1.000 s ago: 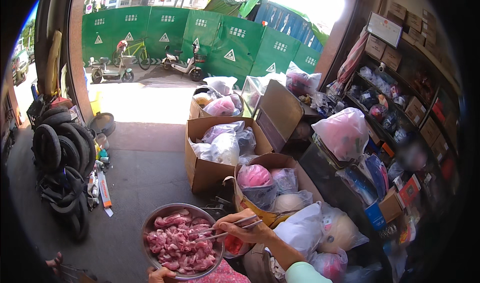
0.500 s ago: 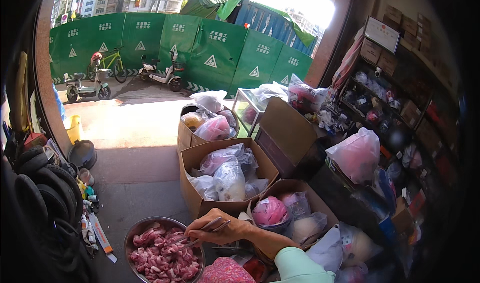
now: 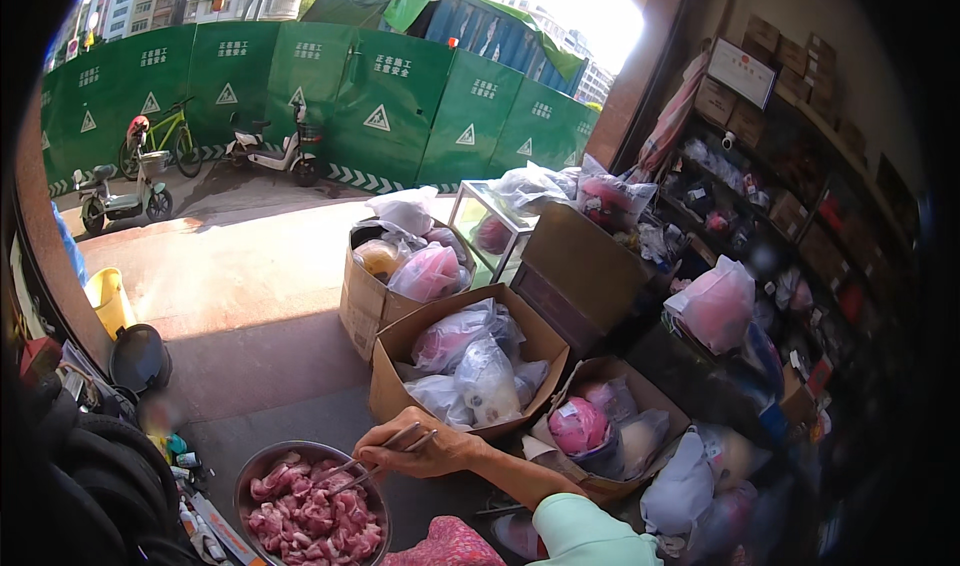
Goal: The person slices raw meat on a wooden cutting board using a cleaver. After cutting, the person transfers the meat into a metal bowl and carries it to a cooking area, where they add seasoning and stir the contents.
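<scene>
My right hand (image 3: 415, 452) is closed around a pair of chopsticks (image 3: 354, 480), with its forearm coming in from the lower right under a mint-green sleeve (image 3: 592, 532). The chopsticks slant down to the left, and their tips touch the raw sliced meat (image 3: 308, 518). This pink meat fills much of a round metal bowl (image 3: 379, 518) at the lower left. Beside the bowl shows pink patterned cloth (image 3: 450, 543). My left hand is out of view.
Cardboard boxes (image 3: 388, 378) of plastic-wrapped helmets or similar round goods stand ahead and to the right. Stacked tyres (image 3: 100, 466) are at the left, near a black basin (image 3: 140, 358) and yellow bucket (image 3: 108, 301). Cluttered shelves (image 3: 790, 216) line the right side.
The whole view has shifted and tilted, so the street and fence sit further left. My right hand keeps hold of the chopsticks, their tips still at the meat.
</scene>
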Motion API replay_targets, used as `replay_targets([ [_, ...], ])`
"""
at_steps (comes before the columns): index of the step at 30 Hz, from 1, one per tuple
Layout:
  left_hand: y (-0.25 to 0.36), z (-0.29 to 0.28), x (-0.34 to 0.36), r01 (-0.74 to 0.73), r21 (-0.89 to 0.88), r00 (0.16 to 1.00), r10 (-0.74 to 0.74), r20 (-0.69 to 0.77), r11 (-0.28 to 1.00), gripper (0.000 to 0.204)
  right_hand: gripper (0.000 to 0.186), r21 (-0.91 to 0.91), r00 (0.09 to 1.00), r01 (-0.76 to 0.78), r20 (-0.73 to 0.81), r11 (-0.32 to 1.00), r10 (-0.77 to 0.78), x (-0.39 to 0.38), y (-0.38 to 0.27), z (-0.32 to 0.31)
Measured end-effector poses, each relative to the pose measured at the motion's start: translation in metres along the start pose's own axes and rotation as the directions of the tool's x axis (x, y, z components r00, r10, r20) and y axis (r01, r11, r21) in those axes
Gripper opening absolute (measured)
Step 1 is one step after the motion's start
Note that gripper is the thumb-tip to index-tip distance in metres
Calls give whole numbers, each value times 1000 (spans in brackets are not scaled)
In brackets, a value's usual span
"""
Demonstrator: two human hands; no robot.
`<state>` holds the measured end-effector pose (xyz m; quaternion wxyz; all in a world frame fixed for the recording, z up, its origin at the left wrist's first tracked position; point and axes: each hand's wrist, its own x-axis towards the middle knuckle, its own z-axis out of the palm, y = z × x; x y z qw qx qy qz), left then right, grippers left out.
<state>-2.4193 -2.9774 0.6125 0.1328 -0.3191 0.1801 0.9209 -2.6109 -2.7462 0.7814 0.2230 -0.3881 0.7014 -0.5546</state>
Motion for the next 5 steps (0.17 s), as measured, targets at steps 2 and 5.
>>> replay_targets([
  [2, 44, -11, 10, -20, 132, 1000, 23, -20, 991, 23, 26, 91, 998, -65, 6, 994, 65, 38, 16, 12],
  [5, 78, -27, 6, -465, 590, 885, 339, 318, 661, 28, 27, 198, 999, -31, -1, 980, 32, 71, 31, 31],
])
